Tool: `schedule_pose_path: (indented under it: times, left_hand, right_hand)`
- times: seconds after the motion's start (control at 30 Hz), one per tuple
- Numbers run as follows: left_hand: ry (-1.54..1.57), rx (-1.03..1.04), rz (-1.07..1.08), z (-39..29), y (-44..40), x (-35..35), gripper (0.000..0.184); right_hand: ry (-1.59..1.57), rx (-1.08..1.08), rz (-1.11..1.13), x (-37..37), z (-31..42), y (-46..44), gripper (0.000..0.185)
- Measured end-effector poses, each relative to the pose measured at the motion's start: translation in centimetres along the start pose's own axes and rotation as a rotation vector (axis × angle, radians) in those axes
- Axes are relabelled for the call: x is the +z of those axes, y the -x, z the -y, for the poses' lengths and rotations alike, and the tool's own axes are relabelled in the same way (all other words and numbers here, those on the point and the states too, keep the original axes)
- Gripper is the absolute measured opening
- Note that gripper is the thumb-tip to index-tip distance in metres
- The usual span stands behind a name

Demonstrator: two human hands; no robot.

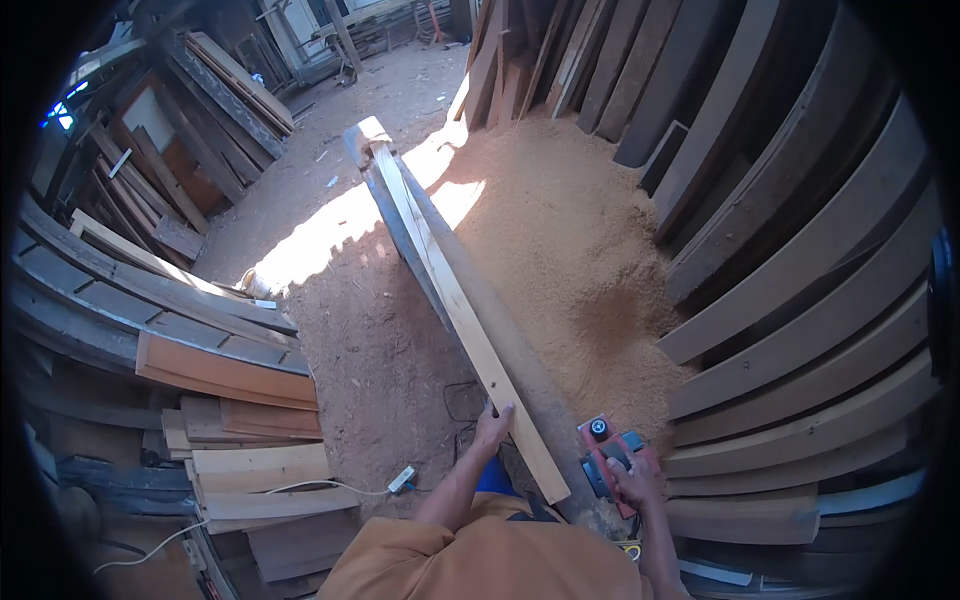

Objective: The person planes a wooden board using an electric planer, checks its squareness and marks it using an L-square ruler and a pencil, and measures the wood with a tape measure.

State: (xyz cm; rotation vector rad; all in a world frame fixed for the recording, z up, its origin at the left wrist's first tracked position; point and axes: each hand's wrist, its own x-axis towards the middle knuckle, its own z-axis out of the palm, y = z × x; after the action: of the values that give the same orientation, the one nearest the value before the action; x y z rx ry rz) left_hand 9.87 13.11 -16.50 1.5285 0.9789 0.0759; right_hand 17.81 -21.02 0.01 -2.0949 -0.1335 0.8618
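Note:
A long pale wooden plank (455, 305) lies along a workbench beam (505, 335) that runs away from my body. My left hand (492, 427) grips the plank's left edge near its close end, with the fingertips at the edge. To the right of the plank, my right hand (638, 482) is wrapped round the handle of a red electric planer (603, 452) with a black front knob. The planer sits beside the plank, over the near end of the beam; whether it touches the beam I cannot tell.
A heap of sawdust (560, 215) covers the ground right of the beam. Boards (800, 290) lean in a row along the right. Stacked boards (260, 465) are at the left, with a white cable (320, 485) and socket block (402, 480) near my left arm.

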Motion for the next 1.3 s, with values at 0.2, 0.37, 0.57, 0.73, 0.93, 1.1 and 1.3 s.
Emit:
schedule_pose_path:
  times: [0.2,0.37,0.57,0.73,0.93,1.1,1.3]
  left_hand:
    - [0.019,-0.050,0.164,1.4,7.5,1.3,0.075]
    - [-0.201,-0.020,0.184,0.9,9.3,1.0,0.091]
    - [-0.236,-0.057,0.207,2.5,9.8,1.0,0.101]
    - [-0.244,-0.017,0.227,2.2,9.7,0.6,0.105]
    - [-0.192,0.049,0.102,5.1,8.6,0.6,0.103]
    - [0.296,-0.570,0.097,7.0,8.1,-2.6,0.049]
    - [0.400,-0.634,0.177,5.6,9.9,-3.8,0.038]
  right_hand:
    - [0.074,-0.001,0.211,1.1,-5.5,0.3,0.062]
    - [-0.099,0.139,0.237,2.0,-5.0,1.4,0.050]
    - [-0.130,0.145,0.216,3.9,-7.6,0.7,0.040]
    - [-0.139,0.204,0.224,4.0,-9.1,0.3,0.038]
    - [0.297,-0.094,0.003,4.1,-7.1,0.4,0.053]
    - [0.571,-0.204,-0.066,6.6,3.5,3.0,0.070]
    - [0.871,-0.071,0.055,16.4,0.4,-0.6,0.079]
